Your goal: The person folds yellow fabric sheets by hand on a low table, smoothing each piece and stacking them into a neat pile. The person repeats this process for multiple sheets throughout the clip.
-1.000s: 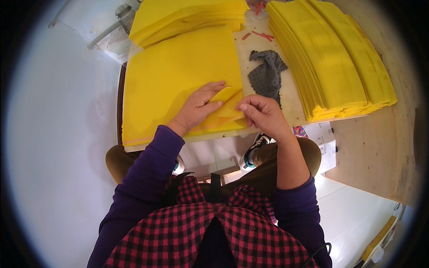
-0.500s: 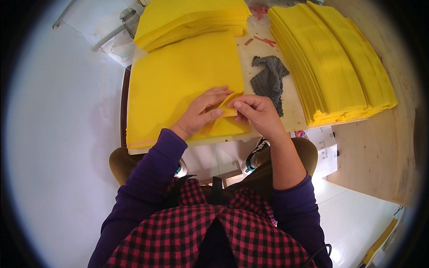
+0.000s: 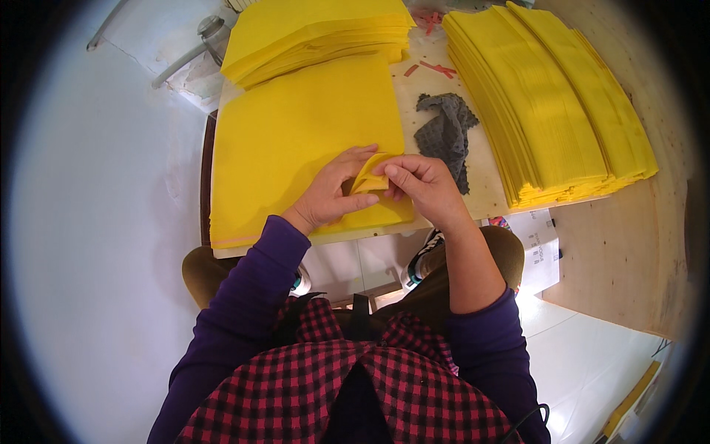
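Note:
A flat stack of yellow fabric sheets [image 3: 299, 115] lies in front of me at the table's near edge. At its near right corner, my right hand [image 3: 433, 191] pinches the lifted corner of a yellow fabric sheet [image 3: 368, 176] between thumb and fingers. The corner is folded up and shows more than one layer. My left hand [image 3: 325, 194] rests beside it on the stack, with thumb and fingers spread apart around the raised corner. Its fingertips are partly behind the fabric, and whether they touch it I cannot tell.
Behind lies another thick pile of yellow fabric [image 3: 318, 37]. On the right stand folded yellow fabric stacks [image 3: 551, 111]. Between them, a crumpled dark grey cloth [image 3: 446, 133] and red strips [image 3: 438, 70] lie on the pale tabletop [image 3: 484, 174]. A glass jar [image 3: 213, 35] is at the far left.
My left thumb has moved away from the fabric, opening a gap to the fingers. The lifted corner now stands more folded up; my right hand keeps its pinch in nearly the same place.

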`<state>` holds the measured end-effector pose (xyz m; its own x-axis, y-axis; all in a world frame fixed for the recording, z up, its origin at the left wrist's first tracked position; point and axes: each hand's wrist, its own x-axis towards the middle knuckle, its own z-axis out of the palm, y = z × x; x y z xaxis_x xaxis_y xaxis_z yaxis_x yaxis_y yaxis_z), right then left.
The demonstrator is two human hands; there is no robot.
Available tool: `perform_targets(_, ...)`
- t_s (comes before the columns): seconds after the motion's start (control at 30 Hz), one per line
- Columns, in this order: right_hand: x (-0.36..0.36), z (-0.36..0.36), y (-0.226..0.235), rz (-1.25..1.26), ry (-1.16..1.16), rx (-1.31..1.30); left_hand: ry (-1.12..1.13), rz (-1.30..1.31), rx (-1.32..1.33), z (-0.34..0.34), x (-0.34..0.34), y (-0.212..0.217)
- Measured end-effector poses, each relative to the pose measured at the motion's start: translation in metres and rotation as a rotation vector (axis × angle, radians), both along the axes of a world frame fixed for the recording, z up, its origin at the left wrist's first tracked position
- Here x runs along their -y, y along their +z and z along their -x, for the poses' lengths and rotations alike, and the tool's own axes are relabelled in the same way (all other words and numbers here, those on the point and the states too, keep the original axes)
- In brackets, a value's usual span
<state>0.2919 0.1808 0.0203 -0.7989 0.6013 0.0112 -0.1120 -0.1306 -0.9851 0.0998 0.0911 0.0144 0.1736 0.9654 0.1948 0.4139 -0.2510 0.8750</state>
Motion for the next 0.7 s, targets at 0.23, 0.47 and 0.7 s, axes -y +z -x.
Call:
perform_targets(0.23, 0.0, 0.001, 0.002, -0.002, 0.004, -0.001, 0.053, -0.05, -0.018, -0.007, 0.0, 0.003)
perform_targets(0.47, -0.002, -0.007, 0.008, 0.02, -0.081, -0.118, 0.121, 0.092, 0.023, -0.006, 0.001, -0.002)
perform_targets(0.7, -0.032, -0.043, -0.004, -0.243, -0.609, 0.311, 0.168, 0.156, 0.143, -0.007, 0.003, -0.004)
